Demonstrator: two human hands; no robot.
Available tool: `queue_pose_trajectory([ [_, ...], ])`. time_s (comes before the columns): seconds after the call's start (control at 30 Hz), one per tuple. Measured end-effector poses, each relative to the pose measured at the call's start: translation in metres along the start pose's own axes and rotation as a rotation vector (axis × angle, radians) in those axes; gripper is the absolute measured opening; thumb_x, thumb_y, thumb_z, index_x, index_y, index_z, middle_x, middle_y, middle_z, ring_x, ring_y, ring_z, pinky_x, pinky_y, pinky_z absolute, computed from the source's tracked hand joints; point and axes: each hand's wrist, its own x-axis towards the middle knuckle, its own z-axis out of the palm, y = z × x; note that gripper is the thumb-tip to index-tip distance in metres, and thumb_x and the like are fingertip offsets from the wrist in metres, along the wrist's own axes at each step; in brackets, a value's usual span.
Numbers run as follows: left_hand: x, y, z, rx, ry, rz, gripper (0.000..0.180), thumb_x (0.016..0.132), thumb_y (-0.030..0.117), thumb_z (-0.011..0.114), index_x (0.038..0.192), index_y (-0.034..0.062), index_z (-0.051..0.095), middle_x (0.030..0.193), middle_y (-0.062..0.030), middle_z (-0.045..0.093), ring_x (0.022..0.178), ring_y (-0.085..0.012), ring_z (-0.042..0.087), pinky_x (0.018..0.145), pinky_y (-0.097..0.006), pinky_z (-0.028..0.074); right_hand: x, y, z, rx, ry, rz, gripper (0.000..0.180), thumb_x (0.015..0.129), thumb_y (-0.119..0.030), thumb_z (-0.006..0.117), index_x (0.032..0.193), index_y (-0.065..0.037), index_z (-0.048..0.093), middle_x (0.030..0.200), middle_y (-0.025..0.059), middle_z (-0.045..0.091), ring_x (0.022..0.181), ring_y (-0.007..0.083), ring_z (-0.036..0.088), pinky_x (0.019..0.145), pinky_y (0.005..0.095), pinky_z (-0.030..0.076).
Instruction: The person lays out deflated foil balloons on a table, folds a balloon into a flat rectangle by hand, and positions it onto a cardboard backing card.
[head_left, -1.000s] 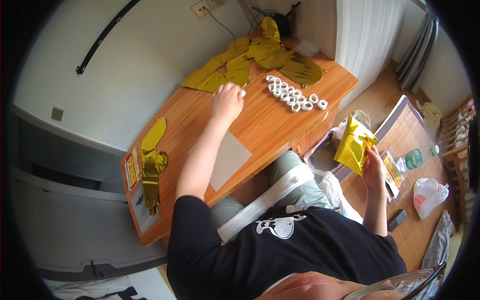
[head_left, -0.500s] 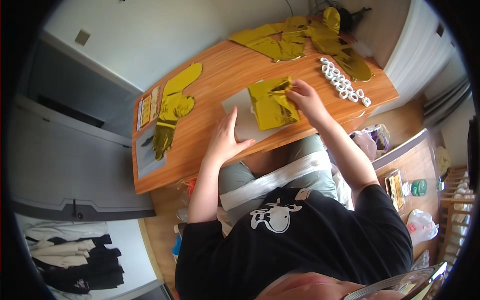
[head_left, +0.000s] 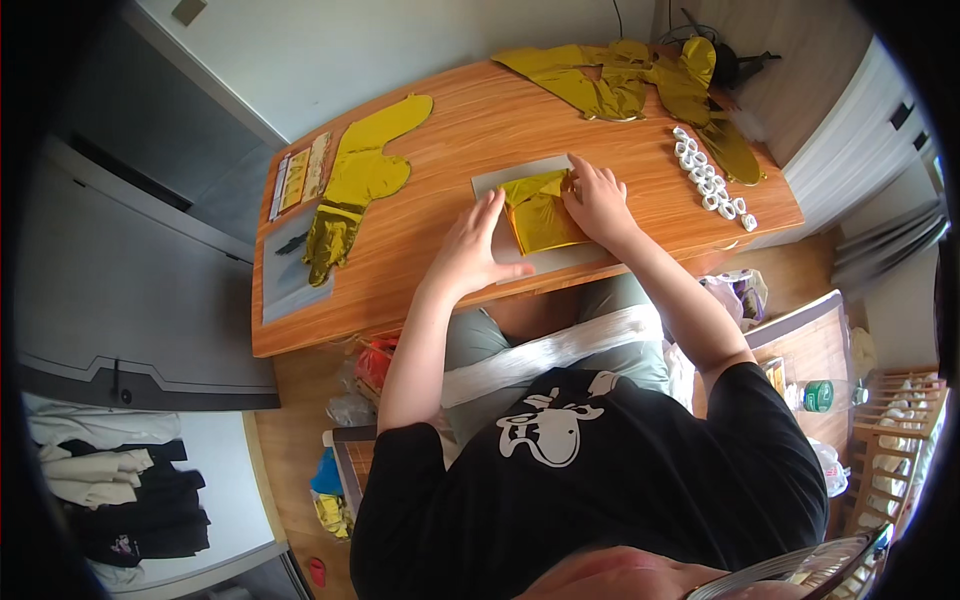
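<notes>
A folded gold foil balloon (head_left: 543, 222) lies on a pale grey sheet (head_left: 492, 184) near the front edge of the wooden table. My left hand (head_left: 470, 245) is open at the left side of the foil, fingers stretched forward and thumb spread apart, the fingertips beside its upper left corner. At the upper right edge of the foil, my right hand (head_left: 598, 207) has its fingers bent, the thumb and fingertips gripping that edge. The fingers partly cover the corner there. Creases run across the foil's upper half.
Flat gold balloons lie at the table's left (head_left: 372, 160) and far right (head_left: 590, 85). White ribbon rolls (head_left: 712, 180) line the right side. A printed package (head_left: 298, 178) and a grey bag (head_left: 292, 268) sit far left. A white strip (head_left: 555, 352) crosses my lap.
The foil has come down flatter onto the sheet, and my right hand has lowered with it at the right edge. My left hand has moved nearer the foil's left side. The view has shifted.
</notes>
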Motion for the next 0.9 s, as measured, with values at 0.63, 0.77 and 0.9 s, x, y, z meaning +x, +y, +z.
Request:
queue_pose_trajectory([
  [0.63,0.043,-0.023,0.016,0.375,-0.093,0.262,0.092,0.091,0.077,0.051,0.161,0.0202,0.033,0.168,-0.0141,0.027,0.157,-0.0344,0.020,0.126,-0.054,0.020,-0.011,0.010,0.001,-0.313,-0.233,-0.428,0.061,0.104,-0.049,0.050,0.151,-0.011,0.047,0.155,0.0102,0.047,0.147,0.0270,0.040,0.121,0.0551,0.028],
  [0.77,0.049,-0.035,0.021,0.361,-0.171,0.264,0.094,0.091,0.082,0.044,0.163,0.0262,0.027,0.170,-0.0132,0.021,0.158,-0.0361,0.016,0.127,-0.054,0.016,-0.002,0.015,-0.007,-0.274,-0.353,-0.432,0.071,0.101,-0.057,0.052,0.155,-0.012,0.042,0.160,0.0105,0.041,0.151,0.0284,0.034,0.123,0.0562,0.024],
  [0.9,0.053,-0.032,0.017,0.384,-0.221,0.262,0.090,0.092,0.080,0.043,0.165,0.0303,0.023,0.172,-0.0116,0.016,0.159,-0.0344,0.011,0.128,-0.053,0.013,0.019,0.036,-0.026,-0.194,-0.530,-0.496,0.087,0.091,-0.063,0.062,0.158,-0.013,0.038,0.164,0.0094,0.036,0.154,0.0292,0.029,0.125,0.0549,0.018],
])
